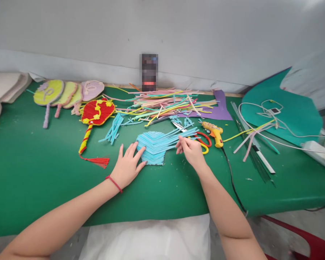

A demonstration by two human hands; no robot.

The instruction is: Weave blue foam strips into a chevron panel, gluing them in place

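Note:
A blue panel of pipe cleaners (151,146) lies flat on the green table, its strands set in V-shaped rows. Long loose ends fan out from its right side. My left hand (127,162) rests with spread fingers on the panel's left edge and the table beside it. At the loose ends, my right hand (188,150) is closed in a pinch on a blue pipe cleaner (171,147). Scissors (204,141) with red and yellow handles lie just behind that hand, partly under the strands. Blue offcuts (188,122) are scattered behind the panel.
A yellow glue gun (213,133) with a black cord lies to the right. A red fan (98,112) with a tassel and several pastel fans (48,92) are at left. Behind are mixed pipe cleaners (168,103) and a phone (149,72). White cable (289,135) crosses the right side.

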